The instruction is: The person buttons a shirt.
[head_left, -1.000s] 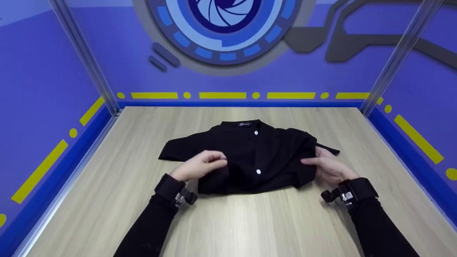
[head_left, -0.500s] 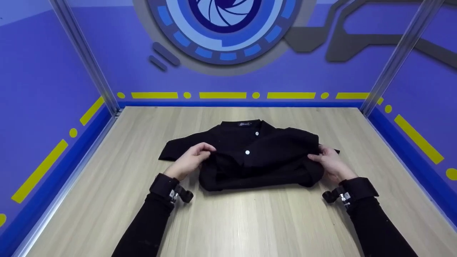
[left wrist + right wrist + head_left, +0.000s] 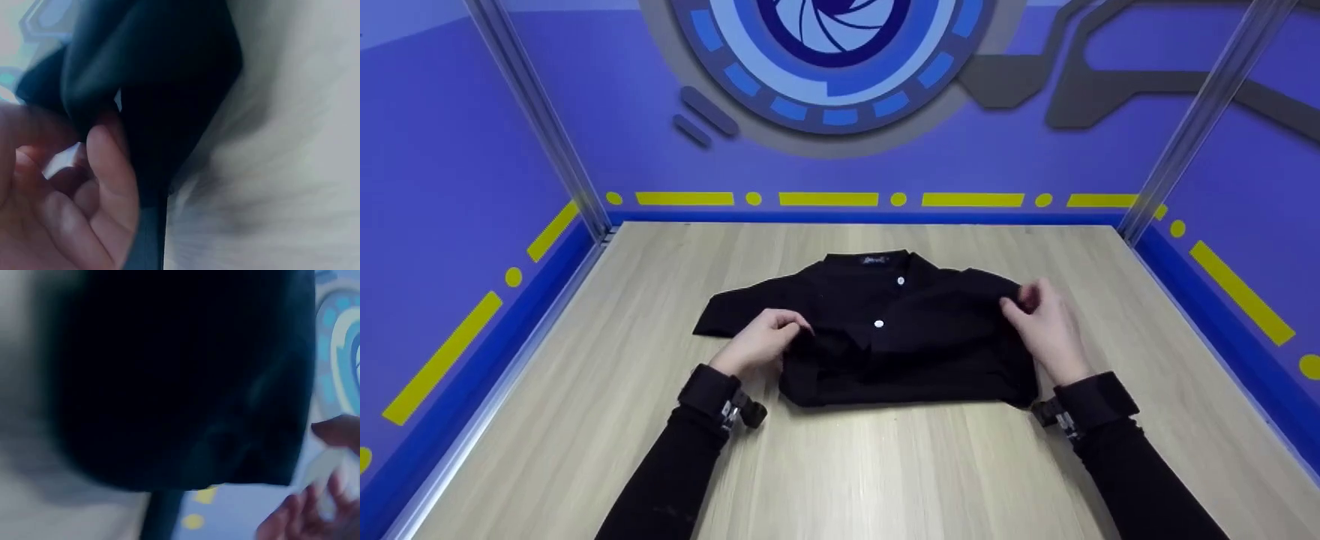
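A black short-sleeved shirt (image 3: 937,352) with white buttons lies on the table, its collar and label at the far side and its near part folded up. At the shirt's left edge my left hand (image 3: 754,341) pinches the cloth between thumb and fingers; the left wrist view shows the dark fabric (image 3: 163,62) hanging from those fingertips. My right hand (image 3: 1051,330) is at the shirt's upper right edge. In the right wrist view its thumb and loosely bent fingers (image 3: 275,523) stand apart, with nothing between them, beside the dark cloth (image 3: 180,382).
The shirt rests on a light wood table (image 3: 855,480). Purple-blue panels with yellow marks (image 3: 829,199) enclose the back and both sides. Metal posts (image 3: 551,127) stand at the back corners. Black cameras are strapped to both wrists.
The shirt's front was raised and spread, then settled flatter, its lower edge straighter. My right hand let go of the right side and moved up. My left hand shifted left with its edge.
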### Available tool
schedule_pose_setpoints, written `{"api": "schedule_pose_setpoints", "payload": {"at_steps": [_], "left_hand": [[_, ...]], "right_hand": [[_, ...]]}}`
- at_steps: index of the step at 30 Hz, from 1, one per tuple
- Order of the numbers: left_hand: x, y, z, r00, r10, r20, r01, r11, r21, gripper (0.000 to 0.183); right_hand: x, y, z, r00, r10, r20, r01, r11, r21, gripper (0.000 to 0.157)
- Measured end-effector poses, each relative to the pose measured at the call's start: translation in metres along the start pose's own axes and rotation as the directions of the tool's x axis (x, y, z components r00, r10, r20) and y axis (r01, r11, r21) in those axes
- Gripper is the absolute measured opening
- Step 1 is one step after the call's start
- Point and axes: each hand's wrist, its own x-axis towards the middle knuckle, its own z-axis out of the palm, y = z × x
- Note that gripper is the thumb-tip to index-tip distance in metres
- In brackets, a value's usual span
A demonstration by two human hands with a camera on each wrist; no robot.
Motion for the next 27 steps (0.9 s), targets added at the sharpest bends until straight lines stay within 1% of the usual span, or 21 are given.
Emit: {"api": "schedule_pose_setpoints", "payload": {"at_steps": [1,2,3,4,5,6,7,8,9,11,12,14,17,20,23,25,27], "left_hand": [[0.000,0.002,0.001,1.000,-0.024,-0.010,0.025,0.999,0.038,0.026],[0.000,0.003,0.003,0.999,-0.037,-0.021,0.039,0.996,0.082,0.029],[-0.001,0.005,0.005,0.998,-0.052,-0.033,0.056,0.992,0.116,0.033],[-0.001,0.006,0.006,0.997,-0.057,-0.043,0.063,0.985,0.158,0.037],[-0.002,0.006,0.007,0.997,-0.058,-0.052,0.068,0.977,0.204,0.040],[-0.002,0.006,0.008,0.997,-0.041,-0.058,0.055,0.964,0.261,0.039],[-0.003,0.006,0.009,0.998,-0.016,-0.053,0.032,0.951,0.308,0.038],[-0.003,0.005,0.010,0.999,0.011,-0.038,0.003,0.938,0.346,0.036],[-0.003,0.004,0.010,0.999,0.031,-0.019,-0.022,0.928,0.372,0.035],[-0.003,0.001,0.011,0.997,0.069,0.036,-0.078,0.910,0.407,0.034],[-0.003,0.000,0.010,0.994,0.090,0.063,-0.108,0.902,0.419,0.034],[-0.003,-0.001,0.010,0.988,0.106,0.116,-0.146,0.895,0.421,0.036],[-0.003,-0.002,0.009,0.980,0.113,0.162,-0.172,0.887,0.428,0.039],[-0.004,-0.002,0.009,0.979,0.124,0.164,-0.184,0.882,0.434,0.033],[-0.004,-0.003,0.009,0.979,0.151,0.140,-0.198,0.874,0.443,0.018],[-0.003,-0.004,0.010,0.978,0.170,0.117,-0.205,0.862,0.464,0.008],[-0.003,-0.004,0.010,0.979,0.177,0.103,-0.205,0.847,0.490,0.004]], "right_hand": [[-0.002,-0.007,0.003,0.996,-0.084,0.030,0.084,0.996,-0.007,0.025],[-0.004,-0.013,0.006,0.982,-0.168,0.084,0.169,0.986,-0.010,0.023],[-0.007,-0.019,0.010,0.957,-0.247,0.153,0.250,0.968,-0.003,0.022],[-0.010,-0.025,0.014,0.924,-0.313,0.222,0.322,0.947,-0.006,0.021],[-0.014,-0.030,0.018,0.887,-0.356,0.293,0.377,0.926,-0.017,0.019],[-0.017,-0.034,0.022,0.851,-0.389,0.353,0.427,0.903,-0.035,0.016],[-0.020,-0.037,0.026,0.821,-0.408,0.398,0.470,0.880,-0.068,0.013],[-0.023,-0.039,0.029,0.802,-0.407,0.437,0.497,0.861,-0.111,0.010],[-0.025,-0.040,0.031,0.790,-0.402,0.463,0.518,0.841,-0.155,0.007],[-0.030,-0.040,0.034,0.780,-0.378,0.499,0.545,0.803,-0.242,0.005],[-0.031,-0.039,0.034,0.777,-0.366,0.512,0.551,0.789,-0.271,0.005],[-0.033,-0.038,0.035,0.775,-0.343,0.530,0.556,0.770,-0.314,0.007],[-0.034,-0.035,0.035,0.778,-0.335,0.532,0.561,0.750,-0.349,0.010],[-0.034,-0.034,0.036,0.783,-0.358,0.509,0.576,0.727,-0.374,0.011],[-0.034,-0.034,0.038,0.779,-0.396,0.486,0.600,0.697,-0.393,0.014],[-0.034,-0.033,0.038,0.784,-0.409,0.467,0.598,0.700,-0.391,0.013],[-0.032,-0.032,0.038,0.802,-0.387,0.455,0.567,0.735,-0.373,0.010]]}}
